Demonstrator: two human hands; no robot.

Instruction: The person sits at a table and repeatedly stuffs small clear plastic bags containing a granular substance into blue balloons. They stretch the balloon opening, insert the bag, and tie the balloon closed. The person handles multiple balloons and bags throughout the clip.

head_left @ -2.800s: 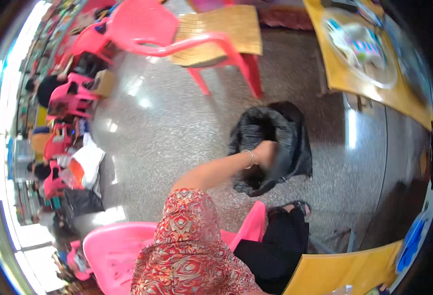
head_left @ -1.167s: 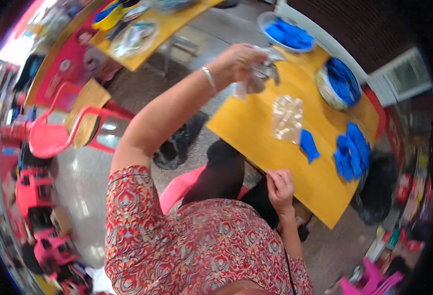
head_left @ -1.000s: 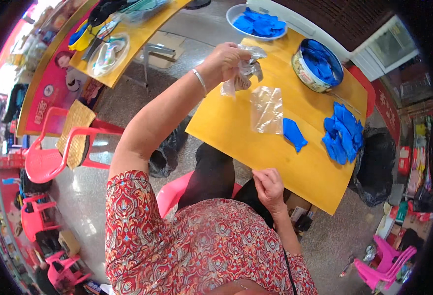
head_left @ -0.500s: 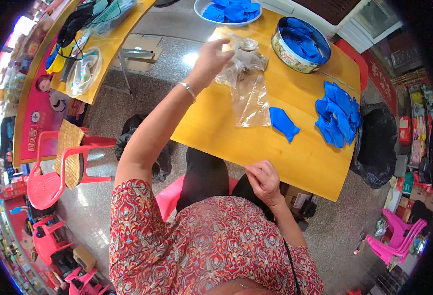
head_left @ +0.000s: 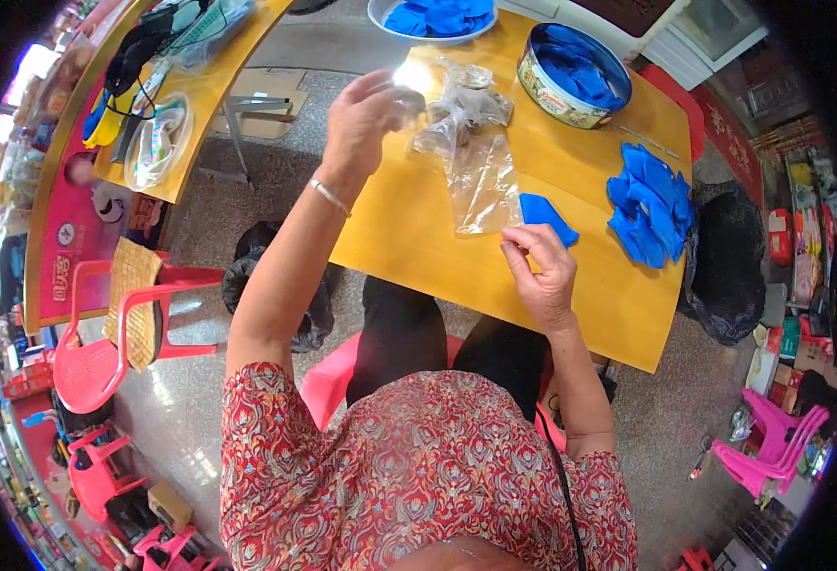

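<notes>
My left hand [head_left: 361, 119] is raised by the table's left edge, just left of a crumpled clear plastic bag [head_left: 480, 181]. Motion smears its fingertips, so whether it holds anything stays hidden. Over the near side of the table is my right hand [head_left: 544, 271], fingers curled toward the thumb; what lies inside, if anything, does not show. Its fingertips come close to the bag's lower corner and to one flat blue piece [head_left: 547, 217], which it partly covers. A heap of similar thin blue pieces [head_left: 649, 205] lies on the table's right.
A round patterned tin [head_left: 561, 103] and a white bowl [head_left: 428, 38], both with blue pieces inside, stand toward the back of the yellow table [head_left: 418, 243]. A black bin bag [head_left: 728, 257] stands right of it. At left are a side table [head_left: 247, 43] and a pink chair [head_left: 95, 366].
My left hand has moved left, away from the plastic bag. My right hand has risen from the table's front edge to beside the single blue piece. The view has shifted slightly.
</notes>
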